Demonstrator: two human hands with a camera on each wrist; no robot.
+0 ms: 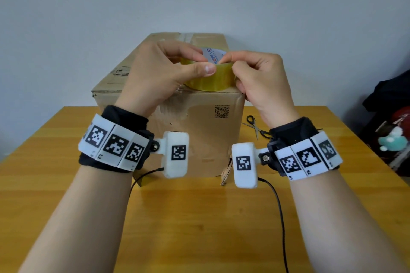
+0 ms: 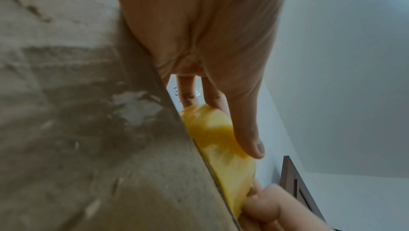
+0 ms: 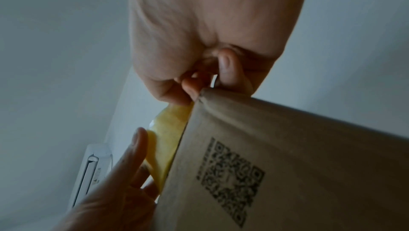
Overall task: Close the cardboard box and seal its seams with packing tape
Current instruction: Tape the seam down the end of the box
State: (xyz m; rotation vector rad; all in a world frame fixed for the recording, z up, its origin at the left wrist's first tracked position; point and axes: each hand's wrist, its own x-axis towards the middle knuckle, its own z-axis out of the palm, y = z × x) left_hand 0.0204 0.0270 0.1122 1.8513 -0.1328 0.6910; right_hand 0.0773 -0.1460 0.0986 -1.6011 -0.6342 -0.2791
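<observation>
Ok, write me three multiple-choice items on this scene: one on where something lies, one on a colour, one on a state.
1. Where do the scissors lie?
A. on top of the box
B. on the table, right of the box
C. in the left hand

2. What colour is the tape roll?
A. translucent yellow
B. black
C. red

3. How are the top flaps of the cardboard box?
A. standing straight up
B. torn off
C. folded down

Answers:
1 B: they rest on the wooden table beside the box's right wall.
2 A: the roll looks yellowish in all three views, with a white printed core.
3 C: the top is flat, and the left hand and right hand hold the roll over it.
</observation>
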